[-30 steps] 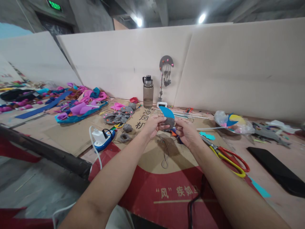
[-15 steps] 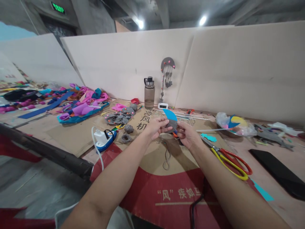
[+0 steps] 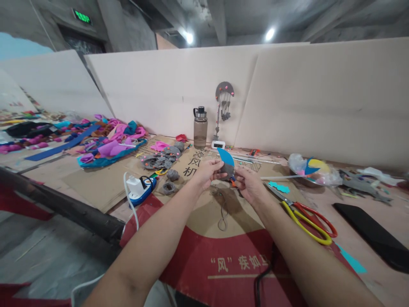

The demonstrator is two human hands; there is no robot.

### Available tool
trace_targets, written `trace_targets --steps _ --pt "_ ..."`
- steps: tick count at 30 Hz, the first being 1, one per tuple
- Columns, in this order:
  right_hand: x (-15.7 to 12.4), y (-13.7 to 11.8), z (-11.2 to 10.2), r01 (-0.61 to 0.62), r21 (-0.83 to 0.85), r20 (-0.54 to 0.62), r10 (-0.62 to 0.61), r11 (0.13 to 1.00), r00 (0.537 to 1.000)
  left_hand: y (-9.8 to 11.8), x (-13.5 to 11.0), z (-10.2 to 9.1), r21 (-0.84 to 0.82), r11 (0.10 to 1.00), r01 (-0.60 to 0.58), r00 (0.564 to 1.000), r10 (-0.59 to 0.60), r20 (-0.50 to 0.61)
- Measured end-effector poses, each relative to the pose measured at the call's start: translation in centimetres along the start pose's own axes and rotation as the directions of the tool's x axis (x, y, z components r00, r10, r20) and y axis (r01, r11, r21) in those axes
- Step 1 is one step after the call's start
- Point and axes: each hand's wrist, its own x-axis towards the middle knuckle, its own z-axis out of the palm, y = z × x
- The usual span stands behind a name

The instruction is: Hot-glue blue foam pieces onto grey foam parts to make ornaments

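A small felt piece, grey [image 3: 227,169] below with a blue leaf-shaped felt part [image 3: 225,157] on top, is held up over the cardboard. My left hand [image 3: 209,172] pinches its left edge between thumb and fingers. On the other side, my right hand [image 3: 248,181] has its fingers closed at the right edge of the same piece. A thin grey cord [image 3: 223,219] hangs or lies below the hands in a loop. Something orange shows beneath the piece, partly hidden by the fingers.
Scissors [image 3: 306,221] with red and yellow handles and a black phone [image 3: 370,234] lie at right. A bottle [image 3: 200,130] stands behind, near a grey felt hanging [image 3: 224,91]. At left are a blue power strip [image 3: 142,192], a yarn ball [image 3: 173,175] and colourful felt scraps [image 3: 111,145].
The felt piece has tilted slightly and shifted a little left, with both hands still on it. The whole view has moved slightly; other things lie as before.
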Motion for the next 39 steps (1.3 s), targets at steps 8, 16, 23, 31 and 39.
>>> trace_targets --steps 8,16,23,31,39 --pt "-0.1 0.0 0.0 0.006 0.037 0.002 -0.006 0.999 1.000 -0.9 -0.1 0.8 -0.038 0.999 -0.026 0.999 0.025 -0.030" --pt "-0.2 -0.2 0.0 -0.015 0.067 0.057 0.012 0.998 0.998 -0.9 0.0 0.6 -0.062 0.998 -0.012 1.000 0.011 -0.016" --pt "-0.2 0.1 -0.1 0.011 0.048 0.019 -0.012 0.999 1.000 -0.9 0.0 0.6 -0.031 0.998 -0.052 0.998 0.052 -0.020" --pt "-0.3 0.1 0.1 0.026 0.015 -0.045 -0.025 1.000 0.999 -1.2 0.0 0.6 -0.001 0.993 -0.120 0.993 0.120 -0.019" --pt "-0.1 0.3 0.0 -0.001 -0.058 -0.113 -0.006 0.998 0.994 -1.3 0.1 0.6 -0.027 0.995 -0.097 0.995 0.096 -0.012"
